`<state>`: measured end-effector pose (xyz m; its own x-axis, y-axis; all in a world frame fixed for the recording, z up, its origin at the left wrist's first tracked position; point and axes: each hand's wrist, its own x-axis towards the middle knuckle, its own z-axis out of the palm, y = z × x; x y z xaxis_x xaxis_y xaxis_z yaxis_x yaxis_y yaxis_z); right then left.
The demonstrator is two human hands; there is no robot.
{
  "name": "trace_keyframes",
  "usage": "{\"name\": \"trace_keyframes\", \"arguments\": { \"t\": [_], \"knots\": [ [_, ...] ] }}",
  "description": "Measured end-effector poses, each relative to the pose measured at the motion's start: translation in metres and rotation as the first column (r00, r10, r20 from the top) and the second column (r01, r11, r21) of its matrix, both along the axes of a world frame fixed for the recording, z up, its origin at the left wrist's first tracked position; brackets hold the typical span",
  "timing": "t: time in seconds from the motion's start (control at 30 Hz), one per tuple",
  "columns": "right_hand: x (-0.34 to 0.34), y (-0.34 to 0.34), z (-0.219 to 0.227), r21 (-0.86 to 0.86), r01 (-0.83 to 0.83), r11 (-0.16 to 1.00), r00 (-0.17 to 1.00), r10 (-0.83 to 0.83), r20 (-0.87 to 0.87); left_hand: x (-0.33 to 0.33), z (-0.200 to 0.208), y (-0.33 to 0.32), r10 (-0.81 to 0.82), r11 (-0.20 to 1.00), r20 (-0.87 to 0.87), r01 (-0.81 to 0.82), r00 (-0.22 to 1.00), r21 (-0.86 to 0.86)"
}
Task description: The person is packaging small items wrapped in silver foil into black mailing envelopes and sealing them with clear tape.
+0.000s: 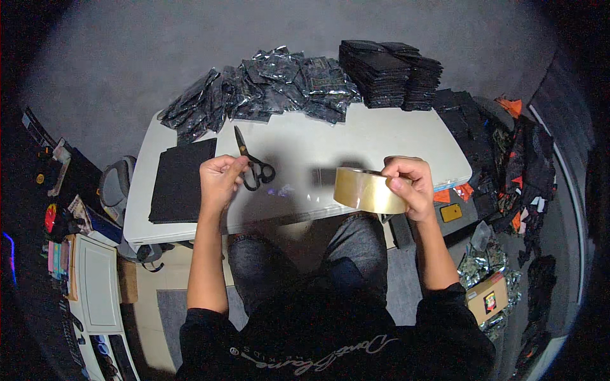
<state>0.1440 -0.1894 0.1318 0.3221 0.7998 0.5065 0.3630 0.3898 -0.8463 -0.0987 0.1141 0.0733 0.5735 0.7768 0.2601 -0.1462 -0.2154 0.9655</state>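
Observation:
A wide roll of clear, yellowish packing tape [363, 190] is gripped at its right side by my right hand [410, 185], thumb in front and fingers curled over the rim. My left hand [221, 181] is closed in a pinch. From it a strip of clear tape [295, 192], seen mostly by its glints, appears to stretch across to the roll. Black scissors [258, 171] lie just beyond and right of my left fingertips, blades pointing away. Whether those fingertips touch the handle I cannot tell. A stack of flat black sheets or bags [181, 181] lies left of my left hand.
Along the far edge of the white table [375, 130] lie shiny plastic-wrapped black packets [276, 82] and a tall stack of folded black items [389, 73]. Black and orange fabric [508, 165] heaps at the right. A cardboard box [488, 297] sits lower right, a white cabinet [95, 282] lower left.

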Motion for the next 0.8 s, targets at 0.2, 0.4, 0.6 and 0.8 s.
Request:
{"name": "trace_keyframes", "arguments": {
  "t": [0.2,0.4,0.6,0.8],
  "knots": [
    [0.000,-0.002,0.003,0.036,0.025,0.999,0.998,-0.027,0.062,-0.005,0.001,0.003,-0.050,0.998,0.039,0.052,0.998,-0.047],
    [0.002,-0.004,0.000,0.036,0.064,0.997,0.994,-0.067,0.091,-0.011,0.019,0.000,0.023,0.999,0.021,-0.024,1.000,0.041],
    [-0.010,-0.005,0.004,0.130,0.023,0.991,0.995,-0.036,0.093,-0.003,0.006,-0.006,-0.073,0.997,0.084,0.076,0.994,-0.034],
    [-0.025,-0.015,0.007,0.231,0.043,0.972,0.999,-0.036,-0.034,0.018,-0.005,-0.016,-0.144,0.985,0.157,0.157,0.977,-0.074]
  ]
}}
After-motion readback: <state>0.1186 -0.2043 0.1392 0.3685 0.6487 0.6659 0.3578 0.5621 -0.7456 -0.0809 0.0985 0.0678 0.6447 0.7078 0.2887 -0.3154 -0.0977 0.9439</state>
